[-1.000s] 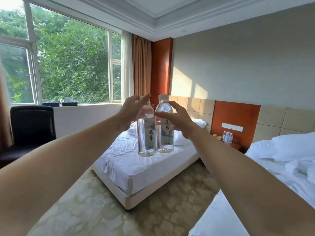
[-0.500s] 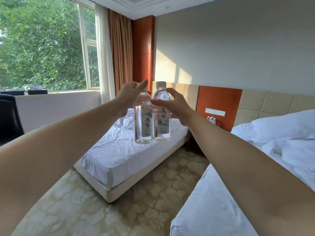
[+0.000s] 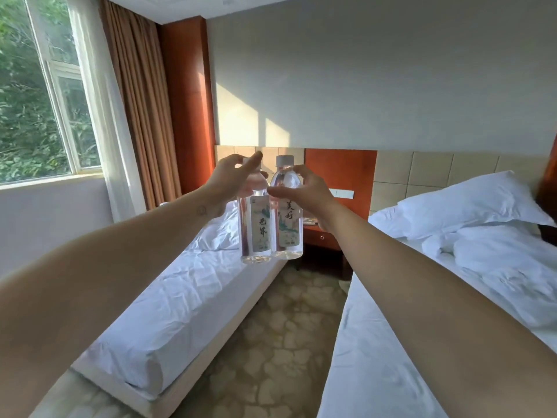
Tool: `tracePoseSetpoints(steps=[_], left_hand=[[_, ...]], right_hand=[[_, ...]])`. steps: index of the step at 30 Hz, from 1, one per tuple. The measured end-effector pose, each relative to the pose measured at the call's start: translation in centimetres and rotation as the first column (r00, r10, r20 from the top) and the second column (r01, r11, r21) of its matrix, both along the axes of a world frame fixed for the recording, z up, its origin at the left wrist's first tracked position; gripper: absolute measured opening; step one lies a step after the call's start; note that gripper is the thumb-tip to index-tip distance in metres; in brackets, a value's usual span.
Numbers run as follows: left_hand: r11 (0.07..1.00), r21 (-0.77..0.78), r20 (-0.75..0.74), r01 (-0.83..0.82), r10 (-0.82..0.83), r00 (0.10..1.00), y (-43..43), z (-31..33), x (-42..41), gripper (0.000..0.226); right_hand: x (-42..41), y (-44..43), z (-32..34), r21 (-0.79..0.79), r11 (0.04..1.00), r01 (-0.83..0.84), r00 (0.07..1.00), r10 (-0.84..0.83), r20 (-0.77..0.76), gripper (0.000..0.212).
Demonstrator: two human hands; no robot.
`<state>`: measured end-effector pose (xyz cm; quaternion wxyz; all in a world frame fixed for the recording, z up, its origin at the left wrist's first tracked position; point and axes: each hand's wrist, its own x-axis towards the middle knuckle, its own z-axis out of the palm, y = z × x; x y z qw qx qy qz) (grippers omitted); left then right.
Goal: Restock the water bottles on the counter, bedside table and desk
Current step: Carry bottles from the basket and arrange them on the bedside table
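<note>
Now the view faces the gap between two beds, with the bedside table point(image 3: 324, 233) straight ahead at the far end of the aisle, partly hidden behind the right forearm. Compared with half a second ago, the camera has swung right and moved closer: the window point(image 3: 39, 95) has slid to the left edge, the headboard wall fills more of the view, and the dark chair seen a second ago is gone from sight.

Both arms reach forward at chest height. The left hand point(image 3: 233, 179) is closed around the neck and shoulder of the left bottle point(image 3: 254, 227), its forefinger stretched across the cap. The right hand point(image 3: 304, 191) grips the right bottle point(image 3: 286, 218) near its shoulder, thumb in front, white cap clear above the fingers. The two bottles hang upright, side by side and touching, full of clear water, labels facing the camera. This hold matches the earlier frames; only the room behind has shifted.

The left bed point(image 3: 168, 297) is stripped to a white sheet; the right bed point(image 3: 452, 267) carries a pillow and crumpled duvet. Patterned carpet point(image 3: 271, 342) runs between them.

Judging by the heading, the person is carrying this pair to the bedside table, so that restock is not yet done. The small bottles that showed there earlier cannot be made out now.
</note>
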<state>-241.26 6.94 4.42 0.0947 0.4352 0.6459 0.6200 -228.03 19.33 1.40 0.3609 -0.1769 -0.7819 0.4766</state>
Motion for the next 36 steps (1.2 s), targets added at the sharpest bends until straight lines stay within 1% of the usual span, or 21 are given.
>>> tracePoseSetpoints(steps=[6, 8, 11, 15, 25, 28, 36], left_hand=[[0.995, 0.003, -0.043, 0.102, -0.102, 0.994, 3.8, 1.0, -7.1, 0.042], [0.992, 0.009, -0.063, 0.127, -0.126, 0.99, 4.7, 1.2, -8.9, 0.043], [0.988, 0.028, -0.053, 0.151, -0.15, 0.987, 5.7, 0.8, -11.6, 0.047], [0.985, 0.002, -0.053, 0.174, -0.174, 0.983, 6.7, -0.4, -14.3, 0.045], [0.984, -0.024, 0.008, 0.175, -0.175, 0.985, 12.1, -1.2, -19.5, 0.05], [0.984, -0.025, 0.008, 0.174, -0.173, 0.985, 14.6, -1.1, -20.9, 0.052], [0.988, -0.008, 0.018, 0.157, -0.157, 0.987, 23.7, -1.2, -24.0, 0.05]], right_hand=[[-6.9, 3.5, 0.7, 0.021, 0.992, 0.127, 0.992, -0.126, -0.027, 0.085], [-8.7, 4.3, 0.5, 0.009, 0.989, 0.146, 0.988, -0.145, -0.046, 0.086], [-11.3, 5.1, -0.4, 0.003, 0.985, 0.175, 0.982, -0.175, -0.069, 0.084], [-13.8, 5.7, -1.9, -0.02, 0.976, 0.217, 0.975, -0.218, -0.04, 0.089], [-18.7, 10.6, -2.3, -0.001, 0.971, 0.24, 0.971, -0.24, -0.015, 0.086], [-20.1, 13.1, -2.2, 0.008, 0.974, 0.228, 0.974, -0.228, -0.009, 0.085], [-23.7, 22.8, -1.3, 0.046, 0.976, 0.215, 0.977, -0.214, -0.017, 0.084]])
